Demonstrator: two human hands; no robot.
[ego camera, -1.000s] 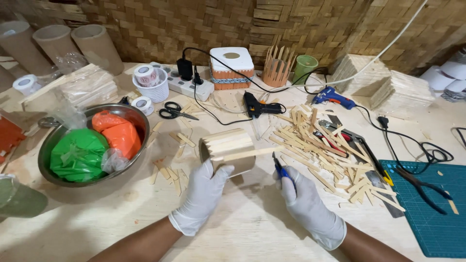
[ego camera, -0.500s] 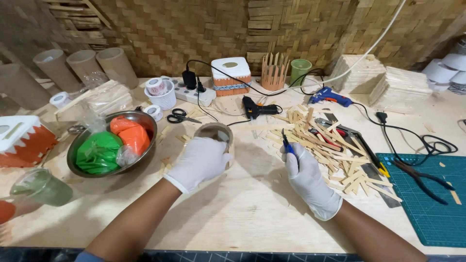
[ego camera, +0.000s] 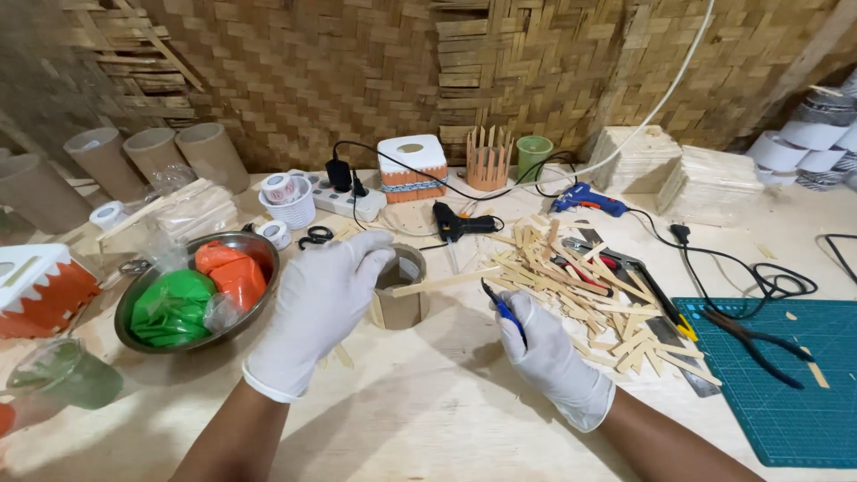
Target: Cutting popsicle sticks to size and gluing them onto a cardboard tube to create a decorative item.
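Woven bamboo matting backs a pale wooden worktable [ego camera: 428, 419] crowded with craft supplies. At the far left stands a small orange-and-white box [ego camera: 40, 290], and next to it a steel bowl [ego camera: 259, 254] holding green and orange plastic bags. The left hand [ego camera: 317, 308], in a white glove, is cupped over the near side of a short cardboard tube [ego camera: 406, 303], fingers wrapped around its rim and gripping it. The tube stands upright near the middle of the table; it is brown, open at the top, with flat wooden sticks fixed upright against its outer wall. One long stick [ego camera: 446, 281] lies across its rim, pointing right. Just right of the tube, the gloved right hand [ego camera: 544, 353] is closed around blue-handled pliers [ego camera: 502, 308], tip pointing up toward the stick. Beyond it sprawls a heap of loose wooden sticks [ego camera: 580, 277], then a blue glue gun [ego camera: 585, 198] and a green cutting mat [ego camera: 794, 393].
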